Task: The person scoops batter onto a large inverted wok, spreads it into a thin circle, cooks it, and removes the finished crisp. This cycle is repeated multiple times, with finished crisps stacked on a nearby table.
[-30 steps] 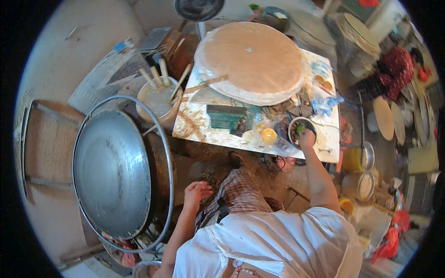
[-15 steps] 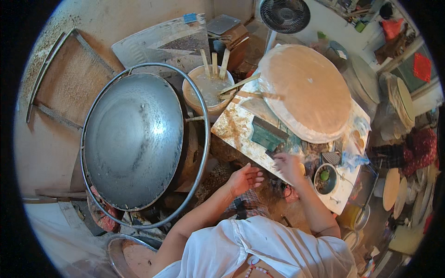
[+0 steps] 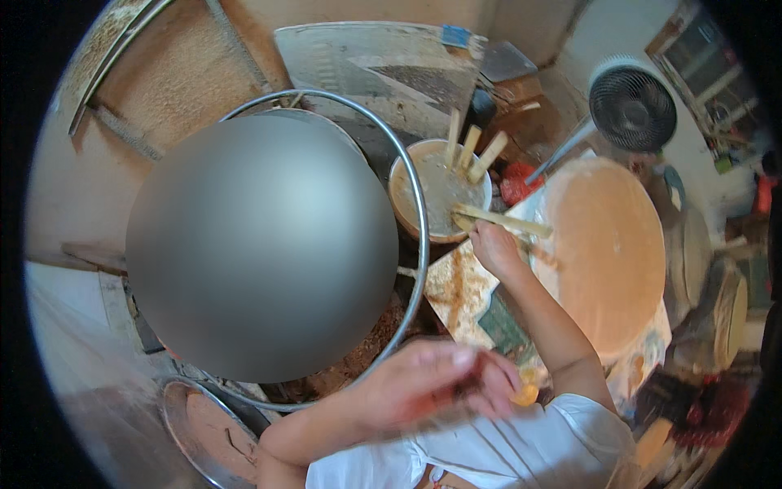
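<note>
Batter, or something like it, fills a metal basin (image 3: 175, 420) at our far left, and beyond it a metal ring (image 3: 424, 244) runs round a broad pan (image 3: 261, 244), blurred over most of its face. Next we see a bucket (image 3: 406, 213) of cloudy liquid, upright sticks (image 3: 467, 148) leaning in it, just off the table's left edge. Our left hand (image 3: 440, 383) hangs half open before the white shirt (image 3: 570, 432), thumb and fingers apart, smeared by blur. Our right hand (image 3: 493, 248), fingers curled, is at a flat wooden stick (image 3: 521, 224) slanting from the bucket's rim across the left edge of the table (image 3: 464, 285); whether it grips that stick we cannot tell. A green block (image 3: 503, 326) lies near the surface's near edge, and a large tan disc (image 3: 607, 253) covers its right part.
</note>
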{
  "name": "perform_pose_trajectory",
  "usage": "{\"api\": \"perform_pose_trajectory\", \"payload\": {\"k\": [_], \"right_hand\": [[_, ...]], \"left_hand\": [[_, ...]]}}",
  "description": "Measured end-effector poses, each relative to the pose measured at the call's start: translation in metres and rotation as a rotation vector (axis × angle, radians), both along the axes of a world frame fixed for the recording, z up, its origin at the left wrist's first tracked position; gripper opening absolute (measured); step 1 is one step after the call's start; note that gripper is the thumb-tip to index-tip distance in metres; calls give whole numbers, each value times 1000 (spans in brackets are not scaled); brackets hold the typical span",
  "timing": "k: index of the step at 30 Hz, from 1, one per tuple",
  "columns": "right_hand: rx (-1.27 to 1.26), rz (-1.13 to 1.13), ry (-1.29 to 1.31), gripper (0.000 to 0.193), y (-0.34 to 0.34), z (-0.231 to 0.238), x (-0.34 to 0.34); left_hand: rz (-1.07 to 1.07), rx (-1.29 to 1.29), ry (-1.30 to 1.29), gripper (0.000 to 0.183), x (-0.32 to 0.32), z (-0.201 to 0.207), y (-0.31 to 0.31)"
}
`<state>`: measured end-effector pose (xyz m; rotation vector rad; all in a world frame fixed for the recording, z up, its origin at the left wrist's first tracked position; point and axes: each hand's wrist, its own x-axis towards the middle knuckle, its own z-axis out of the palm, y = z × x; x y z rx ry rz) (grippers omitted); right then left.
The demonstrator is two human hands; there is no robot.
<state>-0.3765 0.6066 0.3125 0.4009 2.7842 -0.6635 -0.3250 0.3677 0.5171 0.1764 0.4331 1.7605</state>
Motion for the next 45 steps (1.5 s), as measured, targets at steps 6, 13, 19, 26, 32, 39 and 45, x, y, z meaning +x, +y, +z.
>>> {"api": "perform_pose_trajectory", "payload": {"k": [6,13,19,26,32,39,45], "right_hand": [[172,-2,-240,25,13,-112,-71],[-640,-212,-625,12,10,-144,-86],[-1279,-658,-634,13,9,-84,-46],[-1323,-833,-552,9,12,-78,46],[-1257,-728,-535,22,-55,-69,97],[-1237,-688,-468,40,-116,-57,94],[-1251,-718,-447,39,-113,-80,93]], "left_hand": [[243,246,83,84,-6,89,-29],[623,45,174,137,31,112,-57],[671,262,88,59,65,71,-123],[1039,-1967,1265,19,133,-135,-300],[432,-2781,224,33,297,-226,-490],[614,-2468,-244,33,371,-306,-555],[-33,-2248,273,32,403,-230,-509]]}}
